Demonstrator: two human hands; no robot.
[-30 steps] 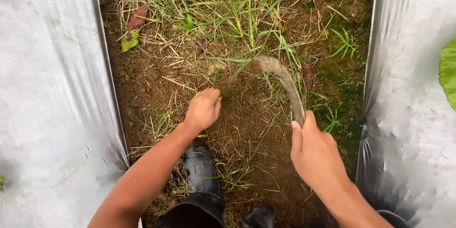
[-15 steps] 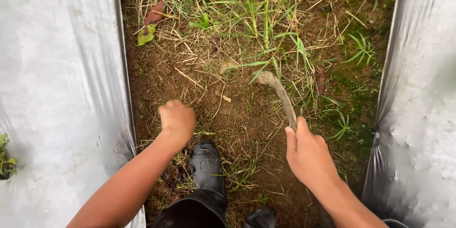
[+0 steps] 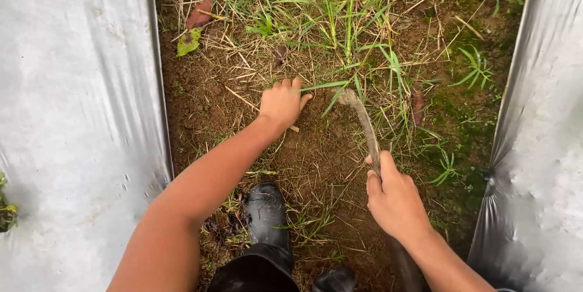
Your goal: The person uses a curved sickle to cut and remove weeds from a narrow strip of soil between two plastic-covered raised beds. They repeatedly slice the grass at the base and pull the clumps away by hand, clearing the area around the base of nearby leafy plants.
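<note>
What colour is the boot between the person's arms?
Black and glossy, the boot stands on brown soil; seen in the head view.
</note>
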